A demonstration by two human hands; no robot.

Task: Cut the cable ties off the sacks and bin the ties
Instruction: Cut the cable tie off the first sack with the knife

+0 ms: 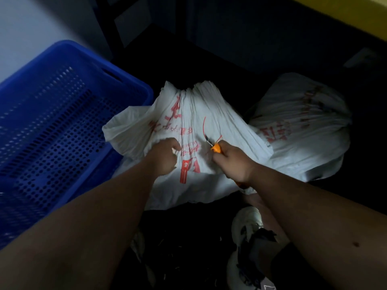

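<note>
Head view: left hand (166,159) bunching near sack (194,126) neck; right hand (232,162) gripping orange cutter (214,147) at red cable tie (204,125). Risk: blade nicking sack fabric, tie dropping unseen onto dark floor.

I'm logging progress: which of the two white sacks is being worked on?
The near sack, beside the blue crate: both hands grip it, and a red tie lies on it. The far sack is untouched.

The scene was dim and soft throughout, the floor (209,59) nearly black; faint light fell from the upper left, and wide-angle distortion bent the edges.
</note>
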